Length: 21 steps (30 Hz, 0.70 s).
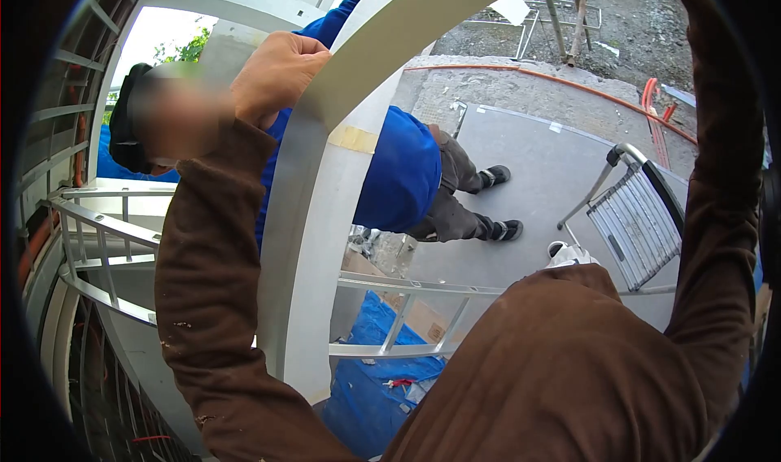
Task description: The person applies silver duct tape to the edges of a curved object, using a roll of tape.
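Note:
My left hand point(281, 71) is raised at the upper left, its fingers curled closed against the edge of a long pale beam point(297, 185). Whatever those fingers hold is hidden. A strip of tan tape point(353, 139) sticks to the beam's white face. My right arm, in a brown sleeve point(720, 153), reaches up along the right side. Its hand cannot be made out; only a thin sliver of something shows at the top edge. Close behind the beam stands another person in a blue shirt point(399, 169) and dark cap, with one blue sleeve raised.
An aluminium ladder point(399, 350) runs across below the beam. A step stool point(634, 222) stands on a grey platform point(529, 165) at the right. Blue tarp point(358, 389) lies below. Window bars point(61, 112) line the left; an orange hose point(561, 82) crosses the ground.

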Tool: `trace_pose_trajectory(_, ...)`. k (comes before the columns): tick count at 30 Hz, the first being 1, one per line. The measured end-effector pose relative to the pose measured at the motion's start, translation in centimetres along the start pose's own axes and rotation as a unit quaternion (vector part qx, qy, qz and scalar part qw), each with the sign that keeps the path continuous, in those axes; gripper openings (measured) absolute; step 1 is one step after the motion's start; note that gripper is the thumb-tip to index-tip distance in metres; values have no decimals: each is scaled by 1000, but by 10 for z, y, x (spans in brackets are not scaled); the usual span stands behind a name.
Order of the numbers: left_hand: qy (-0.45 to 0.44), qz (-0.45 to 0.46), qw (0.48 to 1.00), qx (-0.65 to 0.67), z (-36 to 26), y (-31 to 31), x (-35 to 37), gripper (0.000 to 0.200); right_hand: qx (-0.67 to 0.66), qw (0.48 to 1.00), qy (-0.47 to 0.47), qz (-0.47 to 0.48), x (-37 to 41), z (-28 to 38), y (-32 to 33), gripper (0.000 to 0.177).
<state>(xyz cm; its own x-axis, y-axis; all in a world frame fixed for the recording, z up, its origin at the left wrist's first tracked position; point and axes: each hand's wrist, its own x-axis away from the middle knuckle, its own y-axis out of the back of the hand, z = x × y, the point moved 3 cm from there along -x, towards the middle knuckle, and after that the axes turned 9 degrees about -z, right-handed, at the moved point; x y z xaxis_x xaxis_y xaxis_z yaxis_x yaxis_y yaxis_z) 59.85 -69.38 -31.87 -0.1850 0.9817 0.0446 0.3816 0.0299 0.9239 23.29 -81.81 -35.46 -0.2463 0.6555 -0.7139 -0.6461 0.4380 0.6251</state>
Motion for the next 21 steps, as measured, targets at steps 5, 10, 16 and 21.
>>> trace_pose_trajectory(5,-2,-31,999,-23,0,3,5,23,15,999,-49,9,37,-10,19,53)
trace_pose_trajectory(10,-8,-56,997,-50,4,5,1,21,22,996,-91,14,73,-12,34,54)
trace_pose_trajectory(16,-33,-80,991,-98,4,8,-6,23,22,992,-124,11,99,-3,49,55)
trace_pose_trajectory(21,-30,-65,996,-57,-8,11,0,22,17,991,-134,21,70,22,34,56)
